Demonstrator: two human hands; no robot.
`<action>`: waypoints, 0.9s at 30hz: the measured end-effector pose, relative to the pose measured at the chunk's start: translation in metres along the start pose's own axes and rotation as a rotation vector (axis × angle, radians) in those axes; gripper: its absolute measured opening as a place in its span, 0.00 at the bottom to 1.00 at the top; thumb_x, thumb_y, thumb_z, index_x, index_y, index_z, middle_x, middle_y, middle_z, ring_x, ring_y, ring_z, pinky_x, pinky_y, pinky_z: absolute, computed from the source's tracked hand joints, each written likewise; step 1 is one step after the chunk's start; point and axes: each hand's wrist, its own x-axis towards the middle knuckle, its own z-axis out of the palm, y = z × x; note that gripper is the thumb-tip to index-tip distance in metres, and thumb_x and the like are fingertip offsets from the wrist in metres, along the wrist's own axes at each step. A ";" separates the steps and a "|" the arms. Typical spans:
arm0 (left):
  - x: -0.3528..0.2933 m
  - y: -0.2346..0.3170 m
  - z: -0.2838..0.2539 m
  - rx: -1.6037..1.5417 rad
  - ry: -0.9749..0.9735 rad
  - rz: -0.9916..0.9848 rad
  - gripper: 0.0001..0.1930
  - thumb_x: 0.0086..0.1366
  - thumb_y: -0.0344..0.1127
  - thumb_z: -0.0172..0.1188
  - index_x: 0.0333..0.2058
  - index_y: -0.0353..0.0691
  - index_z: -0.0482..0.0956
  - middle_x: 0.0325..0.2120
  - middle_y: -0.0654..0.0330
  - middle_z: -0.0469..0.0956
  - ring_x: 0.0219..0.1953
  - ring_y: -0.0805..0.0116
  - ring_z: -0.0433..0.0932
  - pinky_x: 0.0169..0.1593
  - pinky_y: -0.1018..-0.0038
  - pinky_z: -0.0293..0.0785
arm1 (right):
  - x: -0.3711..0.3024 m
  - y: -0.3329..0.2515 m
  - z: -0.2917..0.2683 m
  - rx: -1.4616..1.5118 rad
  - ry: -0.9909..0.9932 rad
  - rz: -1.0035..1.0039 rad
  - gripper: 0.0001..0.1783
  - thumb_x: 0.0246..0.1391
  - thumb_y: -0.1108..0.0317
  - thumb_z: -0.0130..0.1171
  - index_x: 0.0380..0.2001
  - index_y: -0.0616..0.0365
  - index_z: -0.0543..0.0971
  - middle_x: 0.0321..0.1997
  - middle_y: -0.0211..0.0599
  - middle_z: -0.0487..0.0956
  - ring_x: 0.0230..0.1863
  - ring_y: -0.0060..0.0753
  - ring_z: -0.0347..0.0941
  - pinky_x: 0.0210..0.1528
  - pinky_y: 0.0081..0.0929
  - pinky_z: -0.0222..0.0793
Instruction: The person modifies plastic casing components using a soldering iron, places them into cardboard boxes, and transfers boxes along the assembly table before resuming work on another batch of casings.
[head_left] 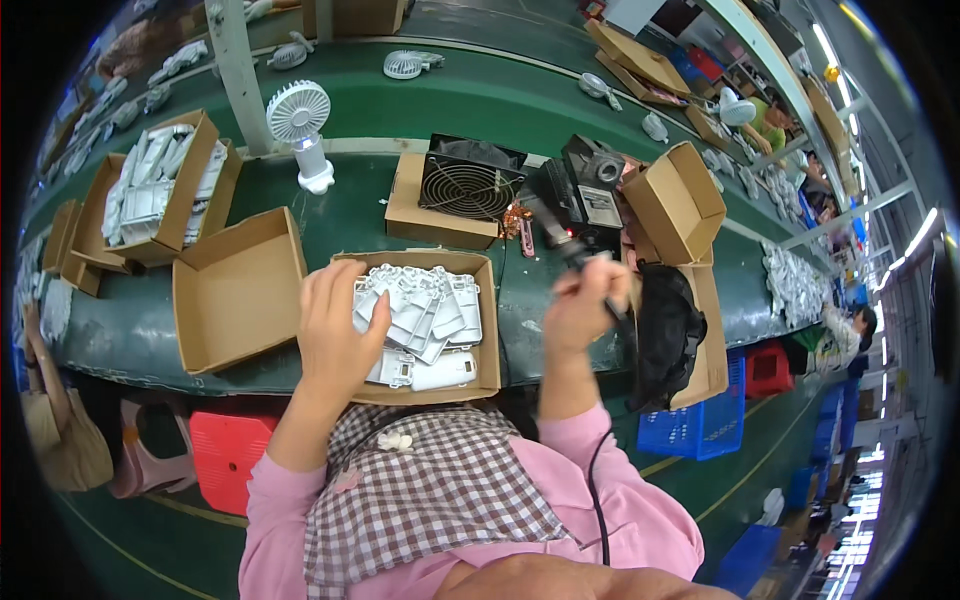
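Observation:
A shallow cardboard box stands in front of me, filled with white plastic shell parts. My left hand is over the box's left rim, fingers stretched and thumb apart, holding nothing that I can see. To the right of the box, my right hand is closed around a dark, slim tool with a black cord, which looks like a soldering iron. Motion blurs the tool and its far end. Just beyond it sits a black bench device, with a black fan in a square frame to its left.
An emptied-looking carton lies left of the box. Behind it, another carton holds white parts. A white handheld fan stands upright. At right are a black bag and an open carton. A green conveyor carries small fans.

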 end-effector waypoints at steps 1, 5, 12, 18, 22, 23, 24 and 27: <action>0.004 0.011 -0.015 -0.108 -0.072 -0.014 0.15 0.50 0.27 0.64 0.38 0.32 0.76 0.36 0.51 0.77 0.40 0.51 0.74 0.45 0.64 0.70 | 0.022 -0.006 -0.011 -0.063 0.064 -0.105 0.13 0.60 0.66 0.52 0.24 0.54 0.64 0.16 0.26 0.66 0.13 0.14 0.59 0.16 0.14 0.52; 0.007 0.051 -0.066 -0.560 -0.355 0.103 0.11 0.51 0.25 0.63 0.35 0.33 0.78 0.29 0.52 0.78 0.31 0.55 0.77 0.36 0.67 0.74 | 0.097 0.007 -0.059 -0.158 0.143 -0.193 0.13 0.60 0.64 0.56 0.25 0.57 0.67 0.15 0.28 0.68 0.16 0.16 0.63 0.24 0.16 0.66; 0.003 0.070 -0.118 -0.714 -0.701 0.356 0.09 0.53 0.28 0.64 0.34 0.35 0.79 0.26 0.56 0.79 0.26 0.61 0.79 0.29 0.71 0.75 | 0.153 0.043 -0.049 -0.350 0.025 -0.167 0.13 0.52 0.62 0.65 0.23 0.58 0.75 0.19 0.27 0.72 0.19 0.16 0.66 0.21 0.16 0.61; -0.008 0.114 -0.135 -1.283 -0.805 0.639 0.21 0.62 0.34 0.56 0.54 0.34 0.69 0.46 0.48 0.75 0.49 0.52 0.75 0.48 0.66 0.74 | 0.167 0.079 -0.015 -0.065 -0.065 0.180 0.10 0.46 0.64 0.69 0.26 0.56 0.78 0.24 0.29 0.77 0.20 0.21 0.70 0.21 0.16 0.64; -0.011 0.159 -0.146 -1.509 -0.565 0.768 0.15 0.59 0.33 0.54 0.45 0.36 0.75 0.41 0.48 0.76 0.45 0.56 0.76 0.43 0.68 0.75 | 0.200 0.097 -0.054 0.061 0.029 0.278 0.07 0.48 0.75 0.67 0.30 0.61 0.78 0.30 0.36 0.79 0.27 0.26 0.75 0.29 0.19 0.77; -0.013 0.163 -0.158 -1.432 -0.465 0.790 0.14 0.59 0.33 0.53 0.43 0.37 0.74 0.40 0.49 0.75 0.43 0.58 0.76 0.41 0.69 0.75 | 0.202 0.106 -0.047 0.159 0.009 0.372 0.06 0.48 0.77 0.66 0.30 0.62 0.78 0.32 0.37 0.79 0.30 0.28 0.76 0.34 0.22 0.79; -0.013 0.169 -0.159 -1.382 -0.384 0.821 0.12 0.59 0.33 0.53 0.42 0.37 0.74 0.38 0.50 0.75 0.41 0.59 0.76 0.39 0.70 0.74 | 0.197 0.104 -0.043 0.160 -0.041 0.407 0.07 0.51 0.76 0.64 0.32 0.65 0.76 0.34 0.39 0.78 0.36 0.32 0.77 0.41 0.23 0.80; -0.013 0.210 -0.137 -1.277 -0.202 0.917 0.09 0.59 0.34 0.52 0.37 0.38 0.71 0.33 0.54 0.74 0.36 0.63 0.77 0.34 0.73 0.74 | 0.183 0.100 -0.044 0.262 -0.207 0.477 0.12 0.53 0.76 0.60 0.39 0.69 0.73 0.38 0.43 0.77 0.41 0.35 0.77 0.45 0.23 0.78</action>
